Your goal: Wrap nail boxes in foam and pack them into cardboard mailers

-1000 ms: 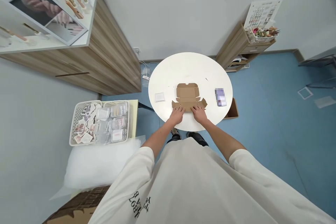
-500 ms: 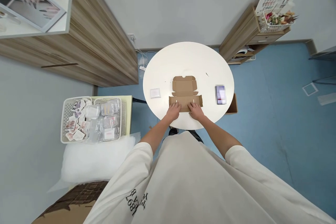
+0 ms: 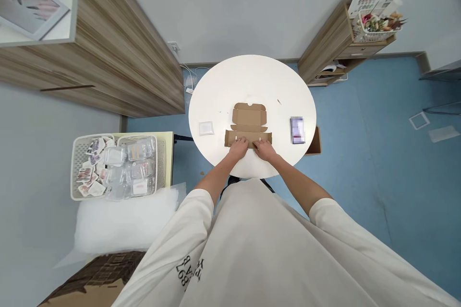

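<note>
A partly unfolded brown cardboard box (image 3: 249, 117) lies on the white oval table (image 3: 252, 76), with its notched lid panel pointing away from me. My left hand (image 3: 238, 148) is at the left part of its near panel, fingers curled over the near edge. On the right part of the same panel, my right hand (image 3: 265, 150) holds the edge in a similar curled grip. The thumbs are hard to make out. A small white flat packet (image 3: 206, 128) lies left of the box. To the right is a purple and white item (image 3: 297, 130), blurred by pixelation.
White baskets (image 3: 114, 167) of clear packs and printed cards stand on a side table at left. Below them lies a roll of bubble wrap (image 3: 118, 220). A tall wooden cabinet (image 3: 133, 43) rises at left. A low cabinet (image 3: 329, 43) stands back right.
The near panel now looks narrower, and my fingers have curled more tightly at its near edge. My hands have come slightly closer together. The whole view has shifted a little.
</note>
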Motion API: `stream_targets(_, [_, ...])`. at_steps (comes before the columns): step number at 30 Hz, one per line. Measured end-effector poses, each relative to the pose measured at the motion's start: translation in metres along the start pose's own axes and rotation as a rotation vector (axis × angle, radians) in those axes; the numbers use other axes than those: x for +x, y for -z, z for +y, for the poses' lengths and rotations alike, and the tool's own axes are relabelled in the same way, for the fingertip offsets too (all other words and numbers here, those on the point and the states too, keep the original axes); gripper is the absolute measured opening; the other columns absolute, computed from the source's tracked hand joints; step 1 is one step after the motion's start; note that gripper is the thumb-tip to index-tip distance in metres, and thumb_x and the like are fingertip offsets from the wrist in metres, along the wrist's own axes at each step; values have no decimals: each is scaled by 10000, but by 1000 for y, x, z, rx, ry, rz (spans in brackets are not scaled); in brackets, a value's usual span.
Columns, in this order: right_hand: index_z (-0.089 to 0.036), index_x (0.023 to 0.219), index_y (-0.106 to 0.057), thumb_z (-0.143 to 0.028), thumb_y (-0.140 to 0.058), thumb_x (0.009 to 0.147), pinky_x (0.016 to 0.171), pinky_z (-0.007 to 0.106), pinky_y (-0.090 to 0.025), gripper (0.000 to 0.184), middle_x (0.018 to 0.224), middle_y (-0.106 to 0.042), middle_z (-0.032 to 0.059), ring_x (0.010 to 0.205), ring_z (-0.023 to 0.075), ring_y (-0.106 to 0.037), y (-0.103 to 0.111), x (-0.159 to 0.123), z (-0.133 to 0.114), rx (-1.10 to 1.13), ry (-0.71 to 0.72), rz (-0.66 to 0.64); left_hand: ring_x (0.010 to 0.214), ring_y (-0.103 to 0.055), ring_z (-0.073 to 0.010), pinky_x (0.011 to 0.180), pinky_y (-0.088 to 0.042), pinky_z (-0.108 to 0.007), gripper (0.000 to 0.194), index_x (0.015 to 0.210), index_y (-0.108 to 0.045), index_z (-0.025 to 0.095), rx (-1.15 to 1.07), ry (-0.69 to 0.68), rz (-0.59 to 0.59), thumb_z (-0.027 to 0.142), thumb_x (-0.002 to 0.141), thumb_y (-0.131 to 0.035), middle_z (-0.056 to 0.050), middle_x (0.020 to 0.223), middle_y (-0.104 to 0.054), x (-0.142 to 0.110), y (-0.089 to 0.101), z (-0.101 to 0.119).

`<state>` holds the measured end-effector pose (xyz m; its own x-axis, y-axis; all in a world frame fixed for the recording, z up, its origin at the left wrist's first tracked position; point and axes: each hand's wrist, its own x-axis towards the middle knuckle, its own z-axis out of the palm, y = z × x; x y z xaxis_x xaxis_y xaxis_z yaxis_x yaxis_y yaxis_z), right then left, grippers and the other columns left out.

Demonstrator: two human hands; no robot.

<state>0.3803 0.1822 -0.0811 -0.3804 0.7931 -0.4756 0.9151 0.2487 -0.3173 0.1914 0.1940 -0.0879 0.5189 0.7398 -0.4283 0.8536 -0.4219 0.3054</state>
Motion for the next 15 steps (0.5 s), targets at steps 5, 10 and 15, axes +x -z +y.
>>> stream_targets(5, [-194,1297,-634,-260,-406,996,1002,399,-449,384,1308,-633,128,1187,267,-569,15,16,24,200,-134,262,1194,-621,-319,994,-482,-471,453,1405,-473,179,1,7,-11,205,956,-524,-207,1648,-253,2,1,0])
stream_targets(10, [-198,1231,-689,-304,-465,963,1034,436,-457,365,1426,-541,145,1263,300,-533,41,54,58,314,-351,381,1124,-660,-337,906,-538,-486,583,1503,-389,212,-17,45,-32,189,938,-529,-178,1715,8,5,2,4])
stream_targets(15, [-194,1251,-681,-283,-503,937,1037,414,-466,372,1302,-671,100,1170,251,-610,47,83,71,524,-395,330,1130,-658,-341,911,-550,-504,590,1534,-362,244,-57,72,-40,255,966,-522,-146,1719,63,9,6,5])
